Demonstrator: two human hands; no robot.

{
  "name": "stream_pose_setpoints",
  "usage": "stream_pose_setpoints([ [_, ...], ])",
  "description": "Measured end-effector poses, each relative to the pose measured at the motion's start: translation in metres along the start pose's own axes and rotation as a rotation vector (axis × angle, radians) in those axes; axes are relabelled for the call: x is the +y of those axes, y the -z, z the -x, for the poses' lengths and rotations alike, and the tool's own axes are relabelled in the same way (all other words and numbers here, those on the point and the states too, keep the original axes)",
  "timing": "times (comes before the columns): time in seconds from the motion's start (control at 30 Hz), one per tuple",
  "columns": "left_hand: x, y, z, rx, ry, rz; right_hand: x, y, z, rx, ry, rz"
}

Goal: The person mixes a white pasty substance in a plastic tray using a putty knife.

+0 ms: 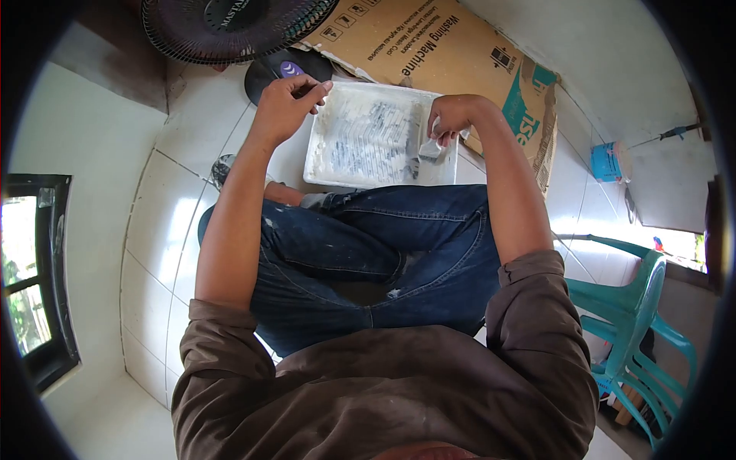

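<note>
Scraper gripped in right hand at tray right edge; left hand pinched closed on tray's far-left corner.

Hidden and cut off

The fan runs off the top edge. The scraper is mostly hidden in the right hand; whatever the left hand pinches is too small to tell.

left hand: raised, fingers pinched together | right hand: wrist bent, fingers curled shut
</note>
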State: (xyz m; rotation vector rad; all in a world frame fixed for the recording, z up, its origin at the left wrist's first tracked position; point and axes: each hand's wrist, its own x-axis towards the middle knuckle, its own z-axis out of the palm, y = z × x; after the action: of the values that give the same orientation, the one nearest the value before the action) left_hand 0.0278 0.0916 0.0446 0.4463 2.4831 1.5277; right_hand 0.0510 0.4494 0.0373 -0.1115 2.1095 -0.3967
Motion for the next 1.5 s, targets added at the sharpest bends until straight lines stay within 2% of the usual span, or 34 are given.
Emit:
stream_pose_setpoints([
  [0.07, 0.003, -0.007, 0.004, -0.012, 0.013, 0.034, -0.005, 0.003, 0.012, 0.016, -0.01, 0.008],
  [0.13, 0.006, -0.007, 0.005, -0.015, 0.031, 0.062, -0.011, 0.005, 0.025, 0.246, 0.055, 0.054],
  [0.17, 0.006, -0.007, 0.005, -0.034, 0.057, 0.083, -0.01, 0.005, 0.022, 0.242, 0.057, 0.057],
  [0.23, 0.009, -0.009, 0.005, -0.057, 0.082, 0.115, -0.004, 0.004, 0.02, 0.544, 0.057, -0.051],
  [0.27, 0.008, -0.011, 0.004, -0.051, 0.068, 0.102, 0.003, 0.001, 0.014, 0.542, 0.048, -0.052],
  [0.33, 0.006, -0.013, 0.003, -0.05, 0.055, 0.087, 0.017, 0.0, -0.004, 0.769, -0.025, 0.109],
  [0.37, 0.005, -0.013, 0.003, -0.063, 0.048, 0.062, 0.018, 0.002, -0.005, 0.769, -0.025, 0.106],
  [0.43, 0.003, -0.011, 0.003, -0.071, 0.041, 0.036, 0.021, 0.009, -0.005, 0.578, -0.079, 0.114],
  [0.47, 0.004, -0.01, 0.005, -0.078, 0.034, -0.001, 0.019, 0.009, 0.0, 0.578, -0.077, 0.116],
  [0.53, 0.007, -0.008, 0.006, -0.083, 0.026, -0.036, 0.016, 0.007, 0.011, 0.329, -0.016, 0.139],
  [0.57, 0.008, -0.008, 0.006, -0.098, 0.018, -0.065, 0.012, 0.005, 0.017, 0.328, -0.016, 0.139],
  [0.63, 0.012, -0.007, 0.008, -0.116, 0.009, -0.092, 0.001, 0.004, 0.023, 0.158, -0.027, 0.157],
  [0.73, 0.012, -0.01, 0.009, -0.12, -0.001, -0.14, 0.006, 0.009, 0.021, 0.128, 0.011, 0.164],
  [0.8, 0.003, -0.011, 0.009, 0.005, -0.16, -0.214, 0.002, 0.011, 0.031, 0.135, 0.051, 0.171],
  [0.87, 0.003, -0.013, 0.007, 0.014, -0.154, -0.181, -0.003, 0.011, 0.033, 0.135, 0.1, 0.185],
  [0.93, 0.008, -0.01, 0.006, -0.04, -0.014, -0.232, -0.007, 0.005, 0.027, 0.142, 0.153, 0.025],
  [0.97, 0.013, -0.012, 0.008, -0.06, -0.019, -0.204, -0.012, 0.0, 0.027, 0.16, 0.13, -0.016],
  [1.1, 0.018, -0.013, 0.01, -0.073, 0.035, -0.165, -0.001, 0.004, 0.008, 0.297, 0.109, 0.068],
  [1.17, 0.016, -0.013, 0.011, -0.087, -0.01, -0.146, 0.003, 0.008, 0.01, 0.448, -0.002, -0.011],
  [1.2, 0.017, -0.012, 0.012, -0.081, -0.006, -0.15, 0.01, 0.009, 0.008, 0.446, 0.006, -0.009],
  [1.27, 0.016, -0.011, 0.014, -0.078, -0.065, -0.154, 0.017, 0.008, 0.01, 0.577, 0.027, 0.0],
  [1.33, 0.011, -0.009, 0.012, -0.082, -0.073, -0.229, 0.019, 0.01, 0.018, 0.57, 0.003, 0.021],
  [1.4, 0.011, -0.01, 0.014, -0.09, -0.202, -0.323, 0.025, 0.011, 0.019, 0.56, -0.025, 0.046],
  [1.47, 0.008, -0.011, 0.014, -0.103, -0.248, -0.341, 0.025, 0.008, 0.015, 0.643, -0.009, 0.252],
  [1.5, 0.008, -0.012, 0.013, -0.116, -0.305, -0.358, 0.023, 0.006, 0.013, 0.642, -0.004, 0.247],
])
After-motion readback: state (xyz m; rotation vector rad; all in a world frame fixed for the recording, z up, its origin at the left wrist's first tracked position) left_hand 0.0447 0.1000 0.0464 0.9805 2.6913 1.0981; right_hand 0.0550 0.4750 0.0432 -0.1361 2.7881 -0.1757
